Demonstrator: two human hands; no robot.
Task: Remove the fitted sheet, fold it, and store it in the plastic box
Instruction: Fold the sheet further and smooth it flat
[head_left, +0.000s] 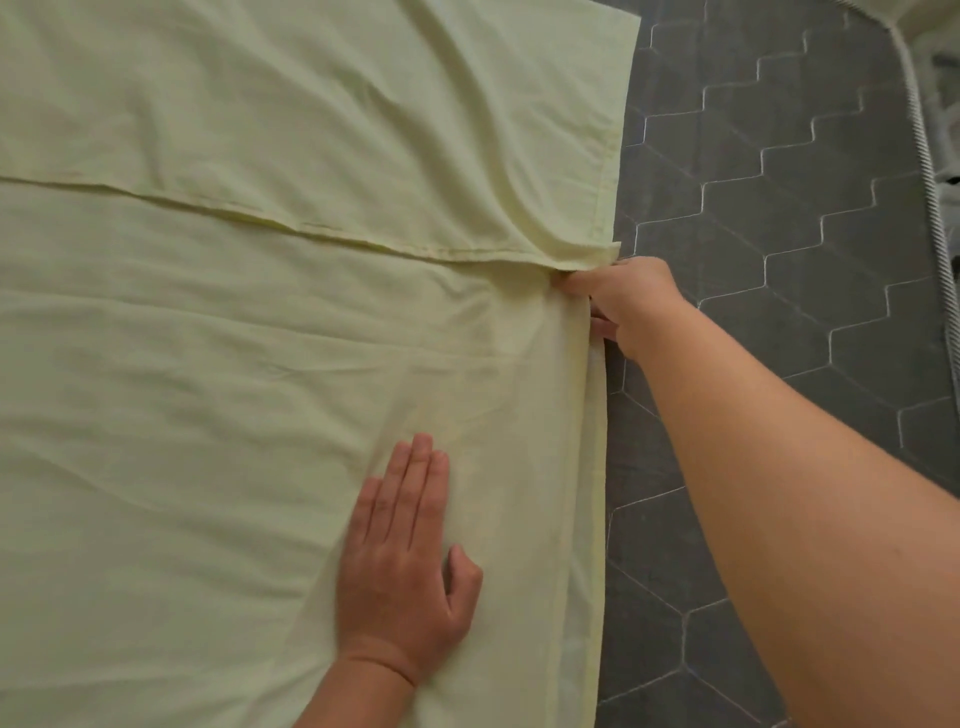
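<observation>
Pinching fitted sheet (234, 364) edge w/ right hand (621, 301), left hand (410, 566) flat pressing; thin, limp cloth, prob. best held at corners.

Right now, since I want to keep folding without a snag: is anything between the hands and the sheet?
Nothing visible. The left hand lies flat on the sheet, and the right hand pinches its right edge beside the tiled floor.

Left hand (405, 564) presses sheet (208, 364); right hand (626, 301) pinches edge.
</observation>
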